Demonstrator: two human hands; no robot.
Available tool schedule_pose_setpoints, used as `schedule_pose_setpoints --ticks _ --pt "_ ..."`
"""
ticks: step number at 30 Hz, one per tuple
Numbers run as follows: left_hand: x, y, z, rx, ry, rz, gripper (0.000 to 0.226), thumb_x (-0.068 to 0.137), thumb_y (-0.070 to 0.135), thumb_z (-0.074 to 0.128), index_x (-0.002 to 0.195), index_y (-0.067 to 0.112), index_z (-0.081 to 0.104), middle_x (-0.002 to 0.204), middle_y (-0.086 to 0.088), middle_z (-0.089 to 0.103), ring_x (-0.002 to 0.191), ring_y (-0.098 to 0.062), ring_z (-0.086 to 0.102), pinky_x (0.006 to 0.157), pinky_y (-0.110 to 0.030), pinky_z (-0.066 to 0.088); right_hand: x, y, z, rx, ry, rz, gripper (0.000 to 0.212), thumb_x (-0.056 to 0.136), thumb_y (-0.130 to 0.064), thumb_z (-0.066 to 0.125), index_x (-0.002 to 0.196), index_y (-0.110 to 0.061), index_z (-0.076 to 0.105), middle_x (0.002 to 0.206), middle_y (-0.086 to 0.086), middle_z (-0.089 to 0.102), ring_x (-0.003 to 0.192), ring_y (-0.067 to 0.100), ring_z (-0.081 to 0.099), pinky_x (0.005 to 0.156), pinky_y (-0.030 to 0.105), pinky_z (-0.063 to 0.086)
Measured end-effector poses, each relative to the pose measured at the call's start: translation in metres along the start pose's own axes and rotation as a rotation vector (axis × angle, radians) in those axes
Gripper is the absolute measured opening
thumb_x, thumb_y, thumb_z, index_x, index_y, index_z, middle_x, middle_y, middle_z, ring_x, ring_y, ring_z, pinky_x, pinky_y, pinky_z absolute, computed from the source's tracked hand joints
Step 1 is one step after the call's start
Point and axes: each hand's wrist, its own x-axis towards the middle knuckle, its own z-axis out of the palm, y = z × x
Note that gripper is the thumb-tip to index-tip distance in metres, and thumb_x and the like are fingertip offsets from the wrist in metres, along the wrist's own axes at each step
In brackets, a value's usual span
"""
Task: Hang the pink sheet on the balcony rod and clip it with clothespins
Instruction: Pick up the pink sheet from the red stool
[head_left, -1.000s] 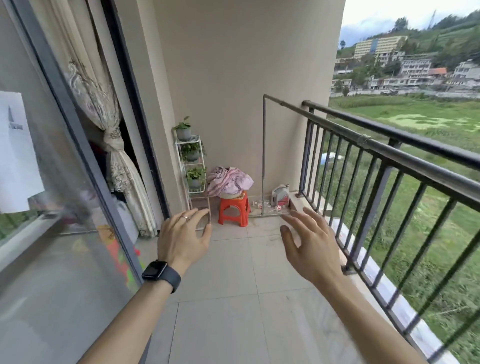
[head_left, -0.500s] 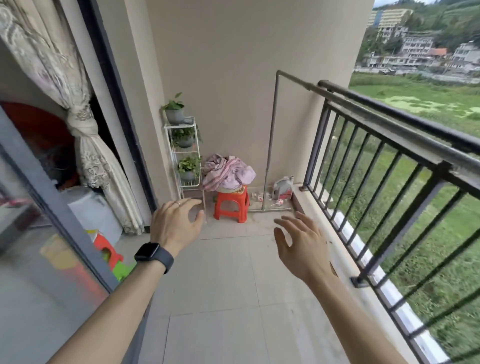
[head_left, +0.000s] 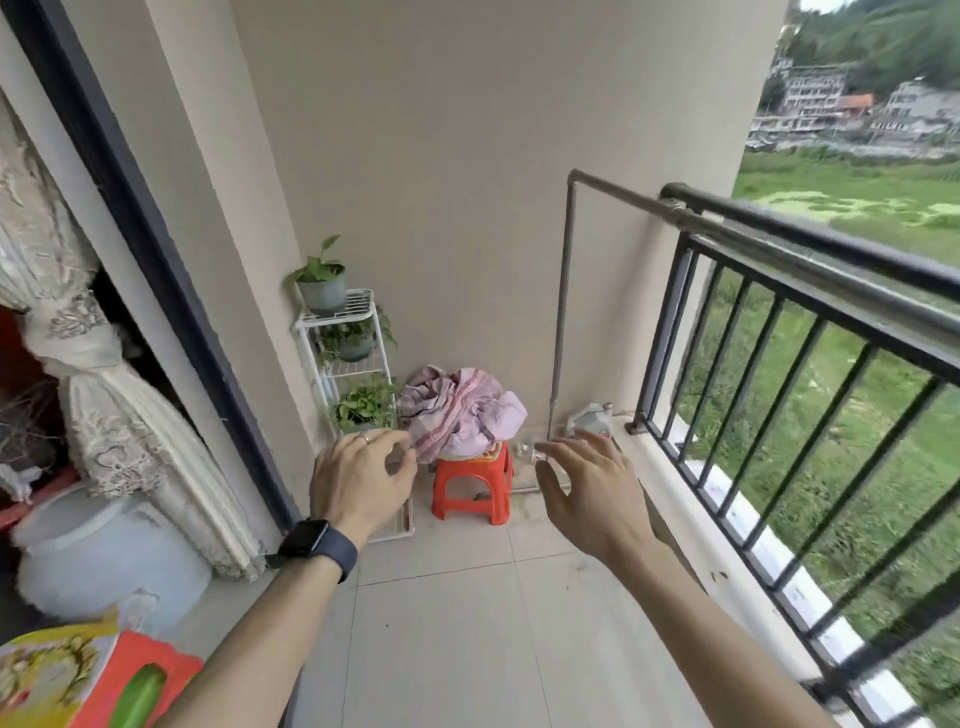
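Sheet: the pink sheet (head_left: 460, 410) lies bundled on a red stool (head_left: 470, 486) at the far end of the balcony floor, against the end wall, beside a white plant rack (head_left: 345, 358).
Rod: the grey rod (head_left: 701, 221) runs just inside the black railing (head_left: 810, 312), bare, its post standing near the stool.
Left hand (head_left: 358, 480): empty, fingers loosely curled, stretched toward the bundle, not touching it as far as can be judged.
Right hand (head_left: 589, 491): empty, fingers spread wide, reaching the same way.
Clothespins: small items lie on the floor by the post; too blurred to identify.
Stage: judged as approach; the pick-up is not yet done.
Reason: both arms extend, probably to gather the bulky bundle together.
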Motion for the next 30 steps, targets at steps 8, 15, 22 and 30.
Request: schedule_pose_setpoints --ticks 8,15,22,30 --pt "0.161 -0.045 0.085 -0.001 -0.011 -0.029 0.027 0.086 0.042 0.059 0.11 0.035 0.071 0.117 0.012 0.07 0.105 -0.022 0.062 0.091 -0.033 0.047 0.153 0.038 0.102 -0.002 -0.089 -0.027 0.037 0.09 -0.041 0.046 0.116 -0.03 0.07 0.114 -0.01 0.072 0.123 0.029 0.057 0.096 0.047 0.049" --pt "0.313 -0.101 0.177 -0.007 -0.093 0.017 0.038 0.084 0.048 0.049 0.113 0.034 0.07 0.117 0.014 0.07 0.106 -0.019 0.061 0.091 -0.033 0.047 0.282 0.072 0.22 -0.019 -0.147 0.035 0.034 0.089 -0.039 0.055 0.119 -0.03 0.068 0.117 -0.008 0.071 0.124 0.029 0.057 0.095 0.045 0.049" --pt "0.436 -0.131 0.252 0.019 -0.22 0.066 0.042 0.083 0.048 0.044 0.115 0.034 0.068 0.119 0.014 0.069 0.109 -0.019 0.062 0.092 -0.034 0.045 0.383 0.102 0.309 0.011 -0.164 0.104 0.035 0.088 -0.038 0.056 0.117 -0.027 0.07 0.116 -0.009 0.072 0.121 0.029 0.059 0.093 0.045 0.052" --pt "0.541 -0.165 0.38 0.092 -0.384 0.029 0.042 0.085 0.05 0.043 0.115 0.035 0.068 0.122 0.018 0.066 0.113 -0.014 0.059 0.095 -0.032 0.043 0.49 0.168 0.439 0.041 -0.32 0.113 0.048 0.088 -0.047 0.038 0.117 -0.028 0.071 0.118 -0.011 0.071 0.121 0.027 0.057 0.098 0.043 0.049"
